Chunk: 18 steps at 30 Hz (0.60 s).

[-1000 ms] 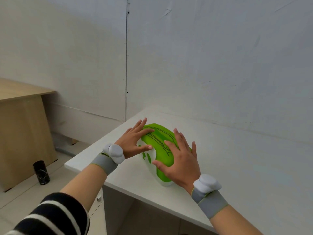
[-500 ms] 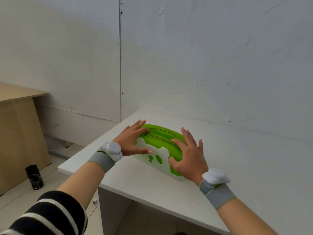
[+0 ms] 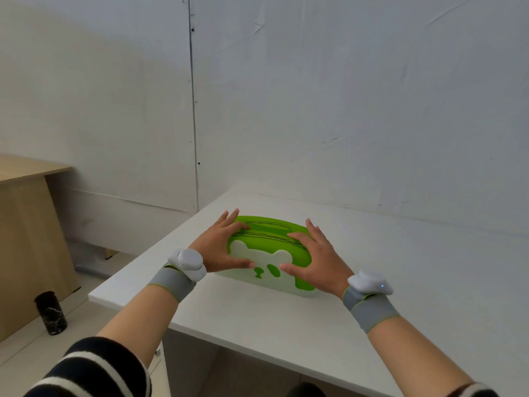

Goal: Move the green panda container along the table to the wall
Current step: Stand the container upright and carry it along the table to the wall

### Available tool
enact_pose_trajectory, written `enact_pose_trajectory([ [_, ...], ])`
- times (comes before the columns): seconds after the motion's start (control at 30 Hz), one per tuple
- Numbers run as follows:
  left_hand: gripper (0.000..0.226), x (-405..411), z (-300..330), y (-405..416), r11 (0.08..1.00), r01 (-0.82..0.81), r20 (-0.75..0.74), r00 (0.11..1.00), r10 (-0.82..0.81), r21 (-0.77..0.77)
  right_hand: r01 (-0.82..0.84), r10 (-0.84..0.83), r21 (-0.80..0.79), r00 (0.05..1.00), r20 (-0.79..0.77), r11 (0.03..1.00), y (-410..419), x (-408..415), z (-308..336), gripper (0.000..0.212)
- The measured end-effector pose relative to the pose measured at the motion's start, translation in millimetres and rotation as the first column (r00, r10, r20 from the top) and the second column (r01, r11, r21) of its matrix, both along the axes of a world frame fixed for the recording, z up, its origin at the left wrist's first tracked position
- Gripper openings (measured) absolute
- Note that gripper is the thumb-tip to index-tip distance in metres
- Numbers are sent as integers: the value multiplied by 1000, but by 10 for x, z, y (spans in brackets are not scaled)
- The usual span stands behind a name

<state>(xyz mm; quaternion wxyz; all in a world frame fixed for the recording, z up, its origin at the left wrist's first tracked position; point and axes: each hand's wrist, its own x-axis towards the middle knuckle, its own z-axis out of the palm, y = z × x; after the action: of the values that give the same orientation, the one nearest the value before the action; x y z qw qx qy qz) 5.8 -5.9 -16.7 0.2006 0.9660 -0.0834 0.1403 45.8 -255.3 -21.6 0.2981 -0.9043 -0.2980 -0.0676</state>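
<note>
Near the left edge of the table point(image 3: 257, 325), the container point(image 3: 269, 233) sits short of the wall point(image 3: 372, 110), left hand point(image 3: 219, 245) and right hand point(image 3: 317, 256) flat on it, fingers spread. If I push unevenly, it could swivel off.

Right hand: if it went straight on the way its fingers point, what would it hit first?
Probably the wall: beyond the right hand, resting on the green panda container, only bare table shows. How far is unclear.
</note>
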Motion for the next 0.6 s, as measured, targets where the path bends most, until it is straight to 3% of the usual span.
enact_pose_trajectory([
  [0.2, 95, 11, -36, 5, 999, -47, -22, 999, 48, 18, 34, -33, 40, 999, -6, 999, 48, 9, -35, 84],
  [0.6, 88, 111, 30, -15, 998, -50, 13, 999, 49, 28, 38, -38, 24, 999, -11, 999, 55, 135, -29, 80],
])
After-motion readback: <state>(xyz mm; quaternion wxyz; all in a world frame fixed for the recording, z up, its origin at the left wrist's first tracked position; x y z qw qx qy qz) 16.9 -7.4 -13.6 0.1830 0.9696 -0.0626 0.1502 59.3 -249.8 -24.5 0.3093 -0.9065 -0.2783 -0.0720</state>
